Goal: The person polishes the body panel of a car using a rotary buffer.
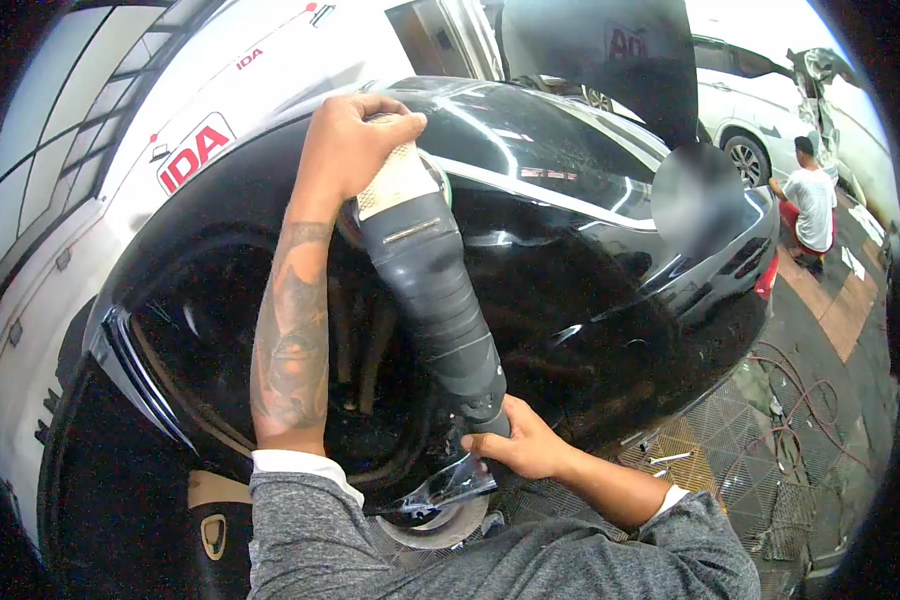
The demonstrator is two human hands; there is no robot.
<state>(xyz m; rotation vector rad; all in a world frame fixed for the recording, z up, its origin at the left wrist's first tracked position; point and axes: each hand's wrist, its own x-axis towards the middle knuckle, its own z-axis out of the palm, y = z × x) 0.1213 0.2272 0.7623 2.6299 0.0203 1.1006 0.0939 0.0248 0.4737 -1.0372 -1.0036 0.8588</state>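
A black car polisher [435, 300] lies diagonally across the middle of the view, its head up by the black car's [590, 330] rear side. My left hand [365, 140] is closed over the pale, textured cover on the polisher's head. Lower down, my right hand [522, 440] grips the rear handle, thumb across it. A thin strip of the round pad shows past the head's right edge; whether it touches the glossy paint is hidden by the tool. Plastic film [440, 485] hangs near the rear wheel, below the handle.
At the right, another person [810, 205] squats on the floor near a white car [750, 110]. A reddish hose [800, 400] lies looped on the floor. The black car's open door is at the lower left. A raised dark panel [600, 60] stands behind.
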